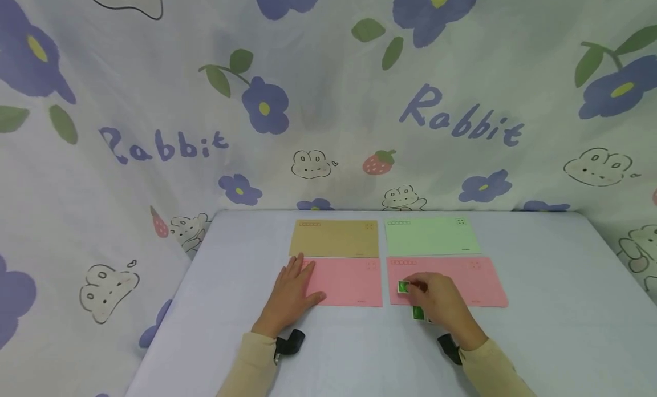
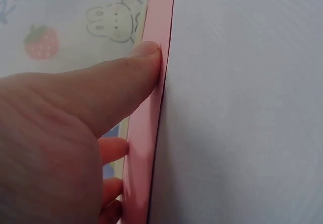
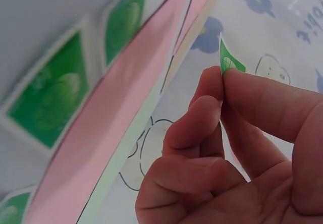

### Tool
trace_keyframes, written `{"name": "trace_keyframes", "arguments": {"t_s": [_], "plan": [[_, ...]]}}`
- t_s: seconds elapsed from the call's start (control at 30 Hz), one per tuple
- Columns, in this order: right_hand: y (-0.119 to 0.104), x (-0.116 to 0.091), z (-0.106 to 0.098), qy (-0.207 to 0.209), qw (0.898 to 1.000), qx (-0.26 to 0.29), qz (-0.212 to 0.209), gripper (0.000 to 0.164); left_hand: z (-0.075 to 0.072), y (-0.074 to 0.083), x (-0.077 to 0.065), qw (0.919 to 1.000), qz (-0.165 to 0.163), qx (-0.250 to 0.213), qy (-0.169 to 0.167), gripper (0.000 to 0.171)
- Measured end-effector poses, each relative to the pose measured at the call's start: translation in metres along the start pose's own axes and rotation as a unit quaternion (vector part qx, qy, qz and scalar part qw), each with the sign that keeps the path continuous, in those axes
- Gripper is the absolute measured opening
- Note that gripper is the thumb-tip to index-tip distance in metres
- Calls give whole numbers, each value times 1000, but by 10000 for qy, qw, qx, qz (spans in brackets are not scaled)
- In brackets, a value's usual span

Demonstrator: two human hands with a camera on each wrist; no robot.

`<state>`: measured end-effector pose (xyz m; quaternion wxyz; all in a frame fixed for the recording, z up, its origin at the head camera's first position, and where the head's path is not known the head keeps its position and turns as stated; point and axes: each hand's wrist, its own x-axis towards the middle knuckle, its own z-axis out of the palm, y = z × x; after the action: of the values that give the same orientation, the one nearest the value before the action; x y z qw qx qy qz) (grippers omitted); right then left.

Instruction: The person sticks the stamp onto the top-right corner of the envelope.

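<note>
My right hand point(image 1: 441, 299) pinches a small green stamp with a white border point(image 1: 402, 287) between thumb and fingertips. It hovers over the left part of the right pink envelope point(image 1: 479, 280). In the right wrist view a corner of the held stamp point(image 3: 232, 64) pokes out above the fingertips. Several more green stamps point(image 3: 53, 93) lie on the table along that envelope's near edge, partly hidden under my hand in the head view. My left hand point(image 1: 289, 297) rests on the left end of the left pink envelope point(image 1: 349, 280), fingers spread and thumb at its near edge.
Behind the pink envelopes lie a brown envelope point(image 1: 333, 238) on the left and a light green envelope point(image 1: 431, 237) on the right. All sit on a white-covered table point(image 1: 554, 271). A patterned curtain point(image 1: 339, 100) hangs at the back. Dark straps point(image 1: 290, 343) circle both wrists.
</note>
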<state>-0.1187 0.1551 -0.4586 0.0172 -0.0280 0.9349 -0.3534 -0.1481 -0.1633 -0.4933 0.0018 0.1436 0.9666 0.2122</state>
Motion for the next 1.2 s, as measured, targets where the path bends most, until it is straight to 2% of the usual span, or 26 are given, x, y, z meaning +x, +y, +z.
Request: {"name": "trace_keyframes", "arguments": {"t_s": [0.17, 0.37, 0.57, 0.7, 0.93, 1.2], "plan": [[-3, 6, 1, 111, 9999, 55, -63, 16, 2, -1, 0, 10000, 26, -77, -14, 77], [-9, 11, 2, 122, 9998, 88, 155, 18, 4, -3, 1, 10000, 23, -38, -1, 77], [-14, 18, 2, 225, 9994, 195, 174, 16, 3, -4, 1, 10000, -23, -20, 8, 77], [-17, 22, 4, 263, 9991, 270, 188, 14, 2, -3, 1, 9999, -91, -16, -51, 78], [-20, 28, 8, 283, 9988, 332, 229, 14, 0, 0, 1, 10000, 11, -7, 6, 76], [-23, 37, 12, 270, 9981, 440, 327, 15, -1, 1, 0, 10000, -17, 18, -46, 77]]}}
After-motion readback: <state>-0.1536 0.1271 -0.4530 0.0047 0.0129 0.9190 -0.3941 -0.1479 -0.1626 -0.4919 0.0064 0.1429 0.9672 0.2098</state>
